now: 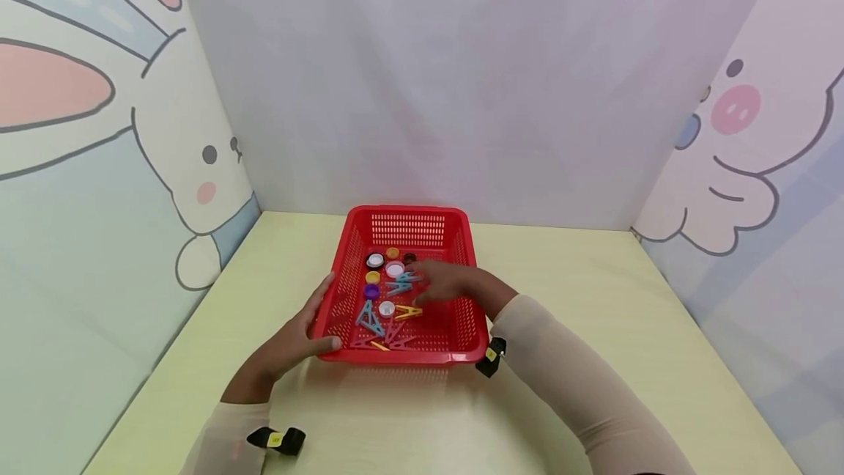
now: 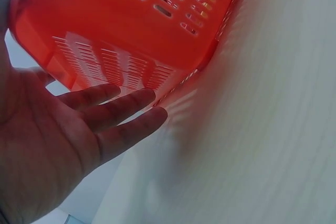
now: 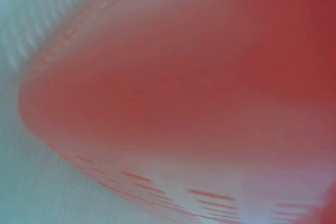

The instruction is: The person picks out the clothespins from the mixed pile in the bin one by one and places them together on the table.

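Observation:
A red plastic basket [image 1: 404,358] sits on the table. My left hand [image 1: 293,339] steadies its near left corner, thumb at the rim; in the left wrist view, its straight fingers [image 2: 131,129] lie along the outside wall. My right hand [image 1: 440,281] reaches over the right wall, fingers and thumb apart beside light-blue clothespins [image 1: 398,288]. Around them lie a white cap [image 1: 386,308], a purple cap [image 1: 371,291], a yellow cap [image 1: 372,278] and a yellow clothespin [image 1: 409,312]. Pink clothespins [image 1: 393,331] lie near the front. The right wrist view shows only blurred basket [image 3: 157,98].
Pale wood-look table [image 1: 580,299] extends on both sides of the basket. A plain pale wall [image 1: 422,79] stands behind it. Side walls with cartoon animals [image 1: 191,138] close in the left and right.

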Demonstrator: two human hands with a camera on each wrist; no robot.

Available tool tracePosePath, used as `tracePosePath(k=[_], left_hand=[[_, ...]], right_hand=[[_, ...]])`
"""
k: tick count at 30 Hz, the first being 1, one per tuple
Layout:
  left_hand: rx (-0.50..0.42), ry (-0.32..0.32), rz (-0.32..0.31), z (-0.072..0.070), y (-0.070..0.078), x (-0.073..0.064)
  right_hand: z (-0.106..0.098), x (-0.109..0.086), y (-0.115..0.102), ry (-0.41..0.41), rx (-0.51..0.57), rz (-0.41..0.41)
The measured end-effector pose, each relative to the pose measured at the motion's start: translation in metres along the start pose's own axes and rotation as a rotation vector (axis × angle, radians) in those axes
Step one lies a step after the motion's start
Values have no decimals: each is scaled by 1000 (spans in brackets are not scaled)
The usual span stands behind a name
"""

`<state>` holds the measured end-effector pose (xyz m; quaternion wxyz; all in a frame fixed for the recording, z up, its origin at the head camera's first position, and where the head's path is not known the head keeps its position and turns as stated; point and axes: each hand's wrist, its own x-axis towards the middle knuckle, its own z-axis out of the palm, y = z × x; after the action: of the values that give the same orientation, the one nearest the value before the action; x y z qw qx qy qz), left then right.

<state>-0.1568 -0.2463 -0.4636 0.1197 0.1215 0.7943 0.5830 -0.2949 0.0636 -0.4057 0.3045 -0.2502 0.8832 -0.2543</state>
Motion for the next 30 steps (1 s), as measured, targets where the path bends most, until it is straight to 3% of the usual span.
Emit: tracePosePath(k=[15,30], left_hand=[[1,5,4,3,1,-1],[12,12,3,3,3,-3]], right_hand=[[7,3,1,-34,10,106],[7,3,-2,-43,-6,101]])
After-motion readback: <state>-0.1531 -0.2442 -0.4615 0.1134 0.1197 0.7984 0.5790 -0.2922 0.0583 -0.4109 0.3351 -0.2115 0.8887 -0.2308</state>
